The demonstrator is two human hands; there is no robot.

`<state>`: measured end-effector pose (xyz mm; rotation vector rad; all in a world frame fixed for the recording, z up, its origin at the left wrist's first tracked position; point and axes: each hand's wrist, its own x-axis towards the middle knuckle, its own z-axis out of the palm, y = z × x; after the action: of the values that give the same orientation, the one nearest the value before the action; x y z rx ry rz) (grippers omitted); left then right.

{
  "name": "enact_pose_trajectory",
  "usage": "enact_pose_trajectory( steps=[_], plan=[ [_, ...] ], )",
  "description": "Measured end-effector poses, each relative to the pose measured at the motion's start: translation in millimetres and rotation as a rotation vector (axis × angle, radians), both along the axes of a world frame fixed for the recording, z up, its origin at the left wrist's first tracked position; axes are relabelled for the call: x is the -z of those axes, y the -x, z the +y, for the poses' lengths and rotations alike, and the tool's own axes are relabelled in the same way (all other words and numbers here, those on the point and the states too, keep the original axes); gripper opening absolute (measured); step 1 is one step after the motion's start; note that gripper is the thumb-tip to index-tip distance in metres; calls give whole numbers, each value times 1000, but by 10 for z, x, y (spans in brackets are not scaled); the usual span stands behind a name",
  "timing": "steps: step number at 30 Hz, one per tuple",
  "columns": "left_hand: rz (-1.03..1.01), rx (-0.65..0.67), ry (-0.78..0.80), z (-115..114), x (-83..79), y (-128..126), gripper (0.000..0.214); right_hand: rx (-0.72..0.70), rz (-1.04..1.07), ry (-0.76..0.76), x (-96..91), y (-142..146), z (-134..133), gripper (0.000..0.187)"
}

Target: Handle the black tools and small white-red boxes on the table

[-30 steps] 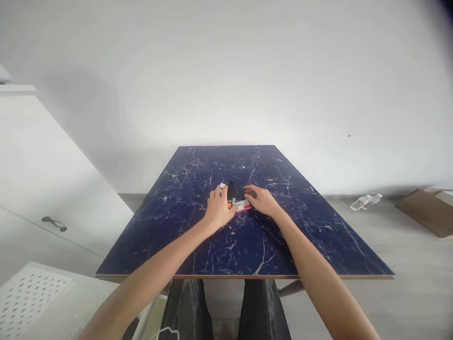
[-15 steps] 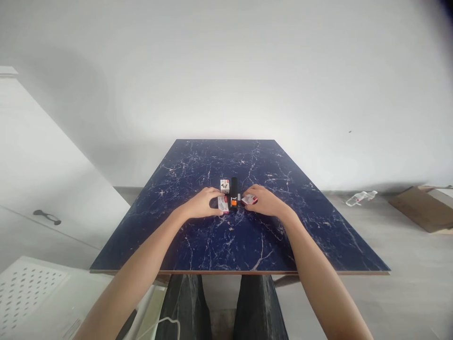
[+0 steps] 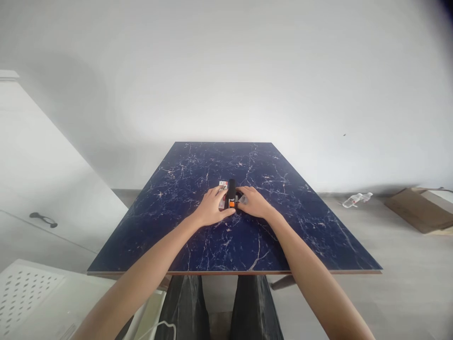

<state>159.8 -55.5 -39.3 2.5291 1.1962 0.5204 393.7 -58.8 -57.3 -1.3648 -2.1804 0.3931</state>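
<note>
Both hands are resting on the dark blue marbled desk (image 3: 283, 226), gathered around a small cluster of things near its middle. The left hand (image 3: 211, 211) is lying with fingers loosely curled over a small white box (image 3: 222, 184), of which only the far corner is showing; half a second ago this hand was sitting lower and farther left, with two white boxes in plain view. The right hand (image 3: 254, 202) is cupping, fingers bent, a small red-and-white pack (image 3: 242, 199), now almost wholly covered, whereas earlier its red face was showing. Between the two hands a black stapler with an orange end (image 3: 231, 192) is lying lengthwise, near to far, touching both thumbs. Whether either hand is actually pinching its box cannot be told. On the floor to the far right, a clear plastic bottle (image 3: 354, 200) and a flat cardboard piece (image 3: 414, 215) are lying.
</note>
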Motion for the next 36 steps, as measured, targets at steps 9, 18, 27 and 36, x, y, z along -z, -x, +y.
enact_pose_trajectory(
  steps=[9,18,27,36],
  plan=[
    [-16,-96,-172,28,-99,-29,52,60,-10,25,-45,38,-9,28],
    [-26,-123,-179,323,-50,319,35,125,98,49,16,34,89,31],
    [80,-132,-195,296,-27,407,37,112,56,129,-41,-237,155,16],
    [7,-126,-146,314,63,429,43,-20,-64,-80,-177,-146,-71,10]
  ],
)
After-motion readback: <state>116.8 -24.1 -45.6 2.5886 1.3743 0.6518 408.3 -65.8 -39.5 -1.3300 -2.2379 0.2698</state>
